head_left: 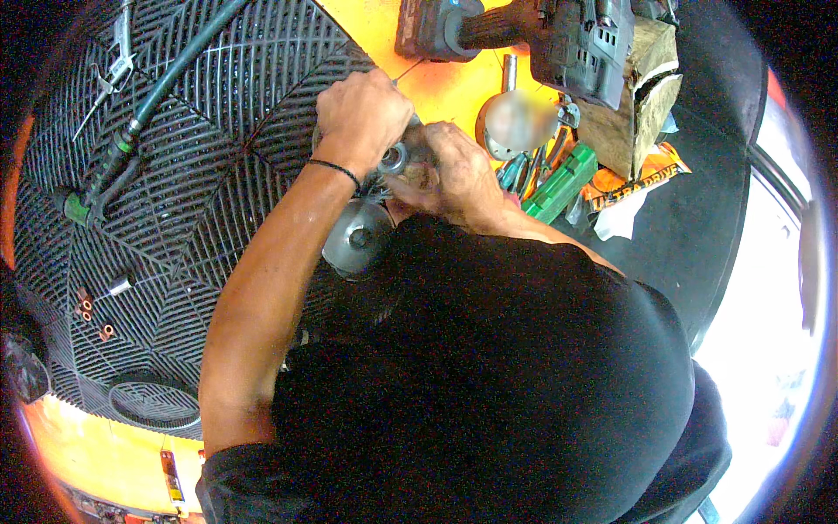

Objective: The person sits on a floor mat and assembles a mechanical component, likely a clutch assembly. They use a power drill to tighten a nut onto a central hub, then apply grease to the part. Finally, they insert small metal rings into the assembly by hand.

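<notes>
My left hand (365,115) is closed in a fist at the edge of the ribbed mat; what sits inside its fingers is hidden. Close beside it, my right hand (464,177) curls its fingers around a dark, greasy metal part. A round metal fitting (394,158) with a hole in its middle shows between the two hands, seemingly on the same part. Just below them lies a grey metal disc (356,237) with a dark centre hole, partly covered by my black shirt. A thin dark band circles my left wrist.
Black ribbed matting (223,96) carries a green-and-black air tool (105,188) on a hose, copper-coloured rings (85,306), a small metal cylinder (120,284) and a black ring (154,400). At right are a cordless power tool (572,39), a split wooden block (642,105) and a green case (561,185).
</notes>
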The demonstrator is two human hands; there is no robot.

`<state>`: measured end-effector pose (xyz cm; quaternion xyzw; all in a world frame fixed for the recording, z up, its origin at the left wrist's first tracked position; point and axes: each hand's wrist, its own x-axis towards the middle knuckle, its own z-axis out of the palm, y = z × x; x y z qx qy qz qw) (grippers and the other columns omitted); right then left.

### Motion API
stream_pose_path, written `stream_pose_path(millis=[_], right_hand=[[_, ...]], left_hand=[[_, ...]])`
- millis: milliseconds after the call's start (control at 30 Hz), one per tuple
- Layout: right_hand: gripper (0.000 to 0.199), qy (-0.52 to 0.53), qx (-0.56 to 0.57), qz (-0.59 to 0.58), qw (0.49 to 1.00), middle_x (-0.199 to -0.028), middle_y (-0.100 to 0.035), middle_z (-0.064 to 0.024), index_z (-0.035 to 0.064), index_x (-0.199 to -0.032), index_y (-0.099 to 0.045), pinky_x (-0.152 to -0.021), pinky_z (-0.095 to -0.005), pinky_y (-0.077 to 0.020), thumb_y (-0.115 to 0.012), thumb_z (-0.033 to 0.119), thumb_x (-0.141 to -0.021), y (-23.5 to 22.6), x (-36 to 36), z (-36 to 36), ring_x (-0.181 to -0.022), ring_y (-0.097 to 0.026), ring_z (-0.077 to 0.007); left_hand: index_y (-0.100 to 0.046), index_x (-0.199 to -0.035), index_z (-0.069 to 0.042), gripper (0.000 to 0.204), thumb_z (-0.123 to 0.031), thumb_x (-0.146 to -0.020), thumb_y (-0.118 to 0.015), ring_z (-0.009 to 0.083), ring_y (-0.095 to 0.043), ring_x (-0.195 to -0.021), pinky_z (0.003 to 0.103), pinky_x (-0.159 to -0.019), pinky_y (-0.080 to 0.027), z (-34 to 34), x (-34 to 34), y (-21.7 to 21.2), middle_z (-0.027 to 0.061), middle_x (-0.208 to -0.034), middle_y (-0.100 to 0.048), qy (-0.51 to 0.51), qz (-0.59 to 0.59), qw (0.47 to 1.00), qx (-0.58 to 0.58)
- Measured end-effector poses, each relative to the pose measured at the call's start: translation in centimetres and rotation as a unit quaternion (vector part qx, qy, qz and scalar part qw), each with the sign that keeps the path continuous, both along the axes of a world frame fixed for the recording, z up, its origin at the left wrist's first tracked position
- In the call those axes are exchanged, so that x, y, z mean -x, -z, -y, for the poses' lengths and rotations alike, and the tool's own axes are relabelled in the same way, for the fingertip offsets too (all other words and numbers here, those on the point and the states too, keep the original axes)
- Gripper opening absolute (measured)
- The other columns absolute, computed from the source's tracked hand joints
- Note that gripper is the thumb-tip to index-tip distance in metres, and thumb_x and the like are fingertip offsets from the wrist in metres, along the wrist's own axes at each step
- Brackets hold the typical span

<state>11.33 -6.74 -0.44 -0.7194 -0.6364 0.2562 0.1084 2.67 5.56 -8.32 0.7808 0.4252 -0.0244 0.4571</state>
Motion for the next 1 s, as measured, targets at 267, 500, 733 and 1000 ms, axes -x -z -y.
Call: stream_pose_path(millis=[267, 500, 733, 1000], right_hand=[[0.038, -0.031, 0.039, 0.024, 0.998, -0.090, -0.062, -0.0191, -0.0010, -0.094, -0.062, -0.079, -0.0447, -0.0525, -0.081, 0.023, -0.071, 2.1, -0.2, 0.1, -0.087, -0.062, -0.0373], [0.039, -0.014, -0.085, -0.024, 0.996, -0.085, -0.063, -0.0197, -0.0008, -0.094, -0.061, -0.080, -0.0458, -0.0530, -0.081, 0.022, -0.071, 1.0, -0.3, 0.0, -0.085, -0.063, -0.0391], [0.043, 0.065, 0.108, -0.027, 0.992, -0.086, -0.067, -0.0252, -0.0050, -0.094, -0.059, -0.075, -0.0485, -0.0552, -0.079, 0.026, -0.071, 0.5, 1.2, -1.1, -0.082, -0.067, -0.0420], [0.052, 0.114, 0.183, 0.008, 0.976, -0.083, -0.068, -0.0286, -0.0060, -0.101, -0.056, -0.073, -0.0520, -0.0569, -0.078, 0.030, -0.070, 0.1, 0.8, -1.1, -0.078, -0.068, -0.0453]], left_hand=[[-0.073, -0.090, -0.002, 0.035, -0.028, -0.089, -0.050, 0.0461, -0.068, -0.088, 0.055, -0.082, -0.054, 0.2, -0.2, 0.2, 0.0278, -0.092, -0.069, -0.011, -0.001, 1.000, -0.015], [-0.072, -0.092, -0.002, 0.035, -0.028, -0.089, -0.049, 0.0455, -0.068, -0.089, 0.054, -0.083, -0.054, -0.1, -0.3, 0.2, 0.0272, -0.092, -0.070, 0.004, 0.000, 1.000, -0.007], [-0.073, -0.091, -0.003, 0.033, -0.028, -0.088, -0.051, 0.0443, -0.069, -0.090, 0.053, -0.081, -0.055, -0.2, 0.4, 0.0, 0.0268, -0.094, -0.070, 0.010, -0.013, 1.000, -0.009], [-0.070, -0.079, -0.005, 0.022, -0.023, -0.084, -0.059, 0.0363, -0.070, -0.079, 0.050, -0.068, -0.057, 0.7, 0.1, 0.1, 0.0169, -0.084, -0.068, 0.104, 0.060, 0.973, -0.195]])
